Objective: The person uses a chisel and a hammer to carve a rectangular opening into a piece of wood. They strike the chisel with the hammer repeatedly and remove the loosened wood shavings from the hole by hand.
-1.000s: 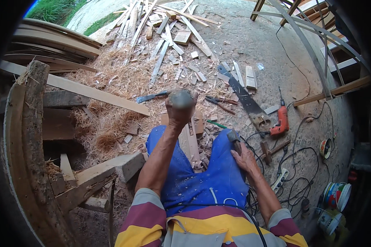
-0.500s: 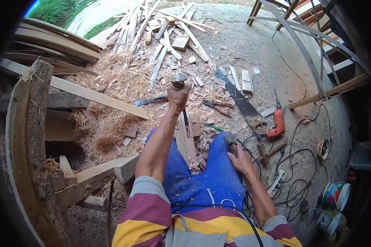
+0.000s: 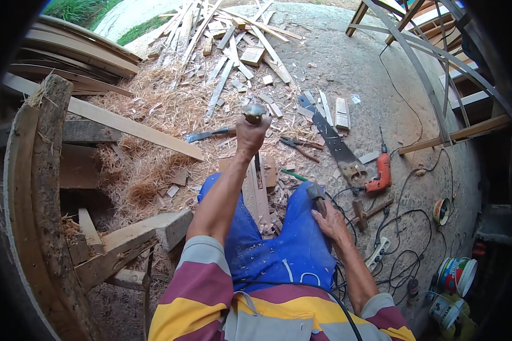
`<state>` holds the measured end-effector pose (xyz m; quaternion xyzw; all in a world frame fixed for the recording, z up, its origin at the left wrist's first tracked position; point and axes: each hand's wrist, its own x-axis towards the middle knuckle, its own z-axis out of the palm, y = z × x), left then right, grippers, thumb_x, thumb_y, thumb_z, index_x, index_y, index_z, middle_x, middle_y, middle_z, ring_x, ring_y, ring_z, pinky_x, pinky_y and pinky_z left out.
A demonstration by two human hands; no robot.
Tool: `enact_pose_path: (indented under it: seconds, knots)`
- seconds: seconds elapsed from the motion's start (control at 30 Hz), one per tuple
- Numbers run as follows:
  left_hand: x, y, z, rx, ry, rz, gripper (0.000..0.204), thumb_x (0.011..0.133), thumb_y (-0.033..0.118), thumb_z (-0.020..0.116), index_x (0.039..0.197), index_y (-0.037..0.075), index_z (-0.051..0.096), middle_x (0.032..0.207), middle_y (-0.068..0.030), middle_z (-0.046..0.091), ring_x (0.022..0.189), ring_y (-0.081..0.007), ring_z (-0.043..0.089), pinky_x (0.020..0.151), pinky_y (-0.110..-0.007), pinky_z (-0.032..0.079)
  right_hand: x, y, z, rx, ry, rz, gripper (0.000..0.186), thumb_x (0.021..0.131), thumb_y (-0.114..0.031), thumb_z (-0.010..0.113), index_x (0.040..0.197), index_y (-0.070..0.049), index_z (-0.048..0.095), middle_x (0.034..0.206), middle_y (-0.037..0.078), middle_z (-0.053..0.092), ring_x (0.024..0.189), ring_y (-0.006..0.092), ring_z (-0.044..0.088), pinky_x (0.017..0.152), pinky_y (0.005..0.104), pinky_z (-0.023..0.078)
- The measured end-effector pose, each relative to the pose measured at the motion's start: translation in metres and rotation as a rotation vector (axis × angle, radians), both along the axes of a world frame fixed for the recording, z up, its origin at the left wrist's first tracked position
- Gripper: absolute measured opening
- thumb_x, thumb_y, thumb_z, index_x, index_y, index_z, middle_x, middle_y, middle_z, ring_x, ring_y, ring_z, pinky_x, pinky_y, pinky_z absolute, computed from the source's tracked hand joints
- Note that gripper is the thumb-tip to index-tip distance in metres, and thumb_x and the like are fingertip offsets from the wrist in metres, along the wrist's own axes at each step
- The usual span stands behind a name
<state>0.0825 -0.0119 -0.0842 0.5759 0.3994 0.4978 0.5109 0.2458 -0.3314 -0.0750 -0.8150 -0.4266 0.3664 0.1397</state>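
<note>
My left hand (image 3: 250, 133) is stretched out in front of me, shut on the handle of a chisel-like tool (image 3: 254, 111) with a grey rounded top. Its thin dark shaft (image 3: 257, 165) runs down to a narrow wooden plank (image 3: 255, 190) lying between my blue-trousered knees. My right hand (image 3: 330, 221) rests on my right knee and grips a hammer (image 3: 314, 192), its dark head pointing up and away from me.
Wood shavings (image 3: 153, 125) and offcuts cover the ground ahead. A handsaw (image 3: 335, 145), an orange drill (image 3: 381, 173), pliers (image 3: 298, 146) and tangled cables (image 3: 404, 250) lie to the right. Heavy beams (image 3: 45, 187) stand left; paint tins (image 3: 455, 275) lower right.
My left hand with the tool has moved away from my head, down toward the plank. My right hand has stayed on the knee with the hammer.
</note>
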Motion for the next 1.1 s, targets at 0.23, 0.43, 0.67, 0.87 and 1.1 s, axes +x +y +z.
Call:
enact_pose_path:
  seconds: [0.23, 0.43, 0.67, 0.87, 1.1]
  knots:
    - [0.000, -0.015, 0.007, 0.168, 0.047, 0.038, 0.026, 0.083, 0.009, 0.076, 0.064, 0.007, 0.058, 0.060, 0.0034, 0.057, 0.053, -0.0075, 0.049, 0.050, -0.030, 0.040, 0.004, -0.002, -0.003, 0.045, 0.013, 0.007, 0.055, 0.090, -0.040, 0.065, 0.129, -0.003, 0.055, 0.099, 0.029, 0.068, 0.095, 0.0445, 0.067, 0.083, 0.0497, 0.052]
    - [-0.009, 0.012, -0.009, -0.239, -0.048, -0.050, 0.013, 0.081, 0.010, 0.074, 0.073, 0.005, 0.066, 0.065, 0.0024, 0.062, 0.060, -0.0065, 0.055, 0.055, -0.028, 0.044, 0.000, 0.003, 0.003, 0.027, 0.016, 0.005, 0.055, 0.089, -0.041, 0.066, 0.127, -0.002, 0.055, 0.097, 0.029, 0.068, 0.095, 0.0447, 0.067, 0.081, 0.0499, 0.051]
    - [-0.008, 0.003, -0.005, -0.103, -0.067, 0.001, 0.023, 0.081, 0.011, 0.077, 0.066, 0.006, 0.060, 0.060, 0.0048, 0.058, 0.056, -0.0045, 0.050, 0.053, -0.026, 0.041, 0.006, 0.000, -0.009, 0.086, 0.052, -0.003, 0.055, 0.090, -0.041, 0.065, 0.128, -0.002, 0.055, 0.098, 0.029, 0.068, 0.094, 0.0446, 0.067, 0.082, 0.0481, 0.052]
    - [-0.006, 0.022, -0.021, -0.235, -0.140, 0.032, 0.026, 0.081, 0.007, 0.074, 0.062, 0.011, 0.057, 0.054, 0.0013, 0.055, 0.039, -0.0074, 0.047, 0.037, -0.025, 0.036, -0.002, 0.031, 0.009, 0.056, 0.169, 0.002, 0.057, 0.090, -0.040, 0.067, 0.130, -0.001, 0.056, 0.106, 0.024, 0.069, 0.099, 0.0359, 0.066, 0.090, 0.0435, 0.050]
    - [0.000, 0.028, -0.028, -0.213, -0.120, 0.072, 0.025, 0.079, 0.007, 0.074, 0.063, 0.011, 0.056, 0.054, 0.0015, 0.054, 0.040, -0.0084, 0.048, 0.037, -0.026, 0.037, 0.005, 0.212, 0.100, 0.418, 0.063, 0.274, 0.051, 0.090, -0.032, 0.065, 0.132, -0.005, 0.052, 0.101, 0.019, 0.068, 0.097, 0.0293, 0.067, 0.087, 0.0417, 0.052]
